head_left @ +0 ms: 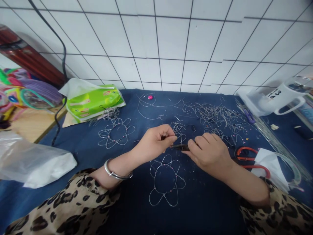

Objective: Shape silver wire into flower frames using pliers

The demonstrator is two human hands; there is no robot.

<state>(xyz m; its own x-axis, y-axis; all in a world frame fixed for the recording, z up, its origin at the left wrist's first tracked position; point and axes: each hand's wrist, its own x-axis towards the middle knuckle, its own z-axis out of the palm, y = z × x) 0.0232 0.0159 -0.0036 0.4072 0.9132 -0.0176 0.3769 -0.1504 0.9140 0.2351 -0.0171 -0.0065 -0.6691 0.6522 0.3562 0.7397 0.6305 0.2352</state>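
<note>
My left hand (156,141) is closed in a pinch on a thin piece of wire over the blue cloth (210,202). My right hand (210,151) is closed round a dark slim tool (179,147), its tip meeting the left fingertips. Just below the hands lies a wire flower (165,180) with small pink beads. A second wire flower (116,132) lies to the left. A tangle of loose wire pieces (215,116) spreads behind the right hand. A silver bangle (114,173) sits on my left wrist.
A green tissue pack (94,101) lies at the back left, a white plastic bag (34,161) at the left edge. Red-handled scissors (246,156) and a clear bag (274,163) lie right. A white mug (285,96) stands far right. A pink bead (150,97) lies near the tiled wall.
</note>
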